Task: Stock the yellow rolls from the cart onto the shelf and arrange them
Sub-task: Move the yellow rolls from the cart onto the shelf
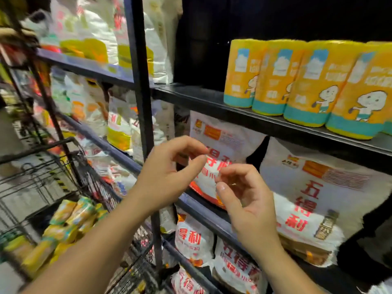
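Observation:
Several yellow rolls (305, 81) with teal bases and a cartoon figure stand upright in a row on the dark shelf (191, 96) at the upper right. More yellow rolls (70, 215) lie in the wire cart (53, 149) at the lower left. My left hand (169, 172) and my right hand (244, 194) hover in mid-air below that shelf, between cart and shelving. Both have loosely curled fingers and hold nothing. The left thumb and forefinger nearly touch.
White flour bags with red lettering (307, 198) fill the lower shelves behind my hands. A black upright post (140, 81) divides the shelving. Other packaged goods (89, 39) crowd the blurred left bays. The left part of the roll shelf is bare.

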A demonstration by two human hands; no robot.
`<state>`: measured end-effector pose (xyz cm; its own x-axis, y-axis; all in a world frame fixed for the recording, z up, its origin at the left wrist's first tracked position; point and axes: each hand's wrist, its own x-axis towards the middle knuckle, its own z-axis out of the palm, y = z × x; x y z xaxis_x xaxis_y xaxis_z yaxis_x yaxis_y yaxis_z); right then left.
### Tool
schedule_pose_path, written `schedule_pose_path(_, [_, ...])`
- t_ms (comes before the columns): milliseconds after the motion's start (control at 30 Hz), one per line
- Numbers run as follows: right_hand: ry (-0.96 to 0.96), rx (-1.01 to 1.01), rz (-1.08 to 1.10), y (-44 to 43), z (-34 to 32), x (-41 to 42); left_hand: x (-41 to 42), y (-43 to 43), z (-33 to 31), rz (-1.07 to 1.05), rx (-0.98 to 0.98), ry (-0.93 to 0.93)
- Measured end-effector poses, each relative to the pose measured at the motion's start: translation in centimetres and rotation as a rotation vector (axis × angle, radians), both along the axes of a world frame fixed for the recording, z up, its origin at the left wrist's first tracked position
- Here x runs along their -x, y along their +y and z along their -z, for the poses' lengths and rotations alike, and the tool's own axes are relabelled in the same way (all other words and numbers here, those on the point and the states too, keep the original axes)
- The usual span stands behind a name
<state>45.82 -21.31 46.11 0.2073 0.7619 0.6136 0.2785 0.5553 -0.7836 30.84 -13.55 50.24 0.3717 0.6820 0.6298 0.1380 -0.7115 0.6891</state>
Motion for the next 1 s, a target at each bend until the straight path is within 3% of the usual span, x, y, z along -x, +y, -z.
schedule_pose_path(600, [0.009, 0.588, -0.342, 14.6, 16.2, 23.1, 26.8, 7.4, 19.8, -0.484, 0.621, 0.053])
schedule_pose_path(1000, [-0.115, 0.927, -0.515, 23.8, 27.7, 30.1, 33.9, 9.8, 32.7, -0.807, 1.111, -0.008])
